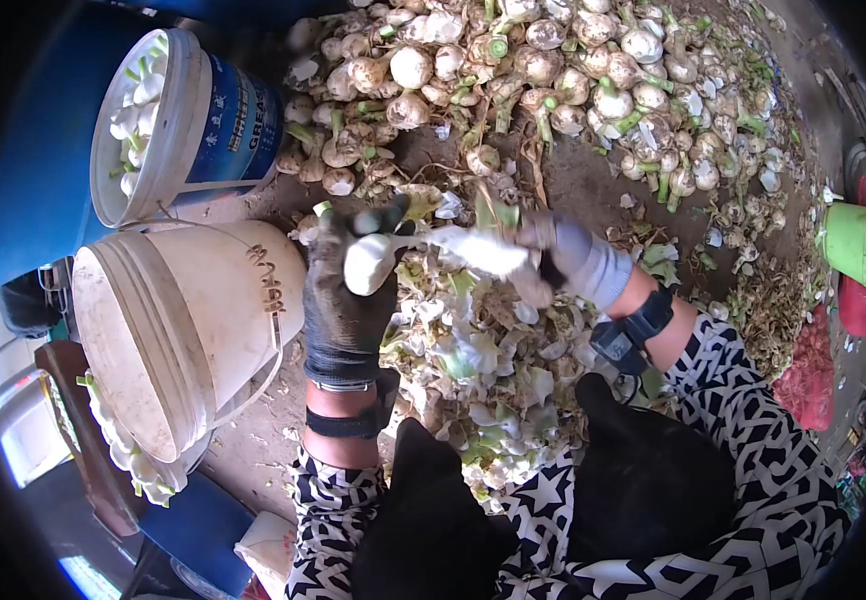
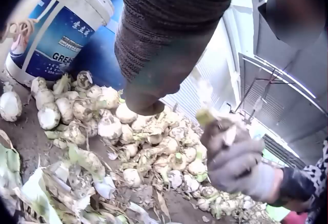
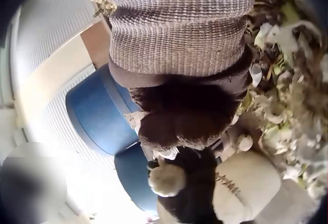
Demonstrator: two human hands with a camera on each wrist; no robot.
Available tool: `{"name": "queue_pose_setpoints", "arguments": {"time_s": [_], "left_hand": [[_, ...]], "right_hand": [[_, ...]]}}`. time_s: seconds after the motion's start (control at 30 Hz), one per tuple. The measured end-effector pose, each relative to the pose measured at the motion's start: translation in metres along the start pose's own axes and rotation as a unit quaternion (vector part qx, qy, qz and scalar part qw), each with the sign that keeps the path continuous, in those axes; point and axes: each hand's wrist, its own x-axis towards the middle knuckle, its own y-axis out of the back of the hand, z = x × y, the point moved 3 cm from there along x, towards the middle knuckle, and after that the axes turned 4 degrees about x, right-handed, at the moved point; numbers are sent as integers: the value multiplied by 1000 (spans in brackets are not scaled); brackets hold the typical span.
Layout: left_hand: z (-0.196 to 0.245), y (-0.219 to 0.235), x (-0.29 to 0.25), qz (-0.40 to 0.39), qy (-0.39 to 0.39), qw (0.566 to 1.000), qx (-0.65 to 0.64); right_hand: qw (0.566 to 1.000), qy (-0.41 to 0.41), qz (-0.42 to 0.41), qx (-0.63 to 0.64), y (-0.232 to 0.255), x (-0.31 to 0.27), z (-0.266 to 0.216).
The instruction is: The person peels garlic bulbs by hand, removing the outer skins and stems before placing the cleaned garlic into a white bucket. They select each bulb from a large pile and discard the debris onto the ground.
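Note:
My left hand point(image 1: 343, 310), in a dark glove, holds a peeled white garlic bulb point(image 1: 368, 263) over the litter of skins. The same bulb point(image 3: 166, 179) shows beside the left glove in the right wrist view. To its right, my right hand point(image 1: 578, 262), in a grey-and-brown glove, has its fingers curled round pale garlic skin point(image 1: 483, 250) that stretches toward the bulb and looks blurred. In the left wrist view the right hand point(image 2: 233, 160) is raised with skin at its fingertips; the left glove point(image 2: 159, 49) hides the bulb there.
Unpeeled garlic bulbs point(image 1: 543, 65) lie heaped ahead on the ground. Loose skins point(image 1: 483, 350) pile up between the knees. At left stand a blue-and-white bucket point(image 1: 218, 120) of peeled bulbs and a white bucket point(image 1: 223, 290). A green basin point(image 1: 853, 243) sits at far right.

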Motion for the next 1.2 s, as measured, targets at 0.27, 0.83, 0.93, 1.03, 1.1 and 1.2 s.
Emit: {"name": "queue_pose_setpoints", "arguments": {"time_s": [0.27,0.83,0.93,1.03,1.1,1.2], "left_hand": [[-2,4,4,56,38,995,-67],[-14,26,11,142,108,977,-117],[29,45,42,8,80,975,-209],[123,9,50,58,-178,980,-62],[151,18,46,5,-184,979,-93],[104,6,32,160,-131,978,33]], "right_hand": [[638,-56,-38,-767,-61,-11,55],[903,-75,-175,-385,-101,-9,45],[766,69,-179,-613,-75,-5,62],[569,-1,46,-821,-33,9,18],[504,-153,228,-819,-3,21,-18],[508,-45,397,-763,45,38,-59]]}}
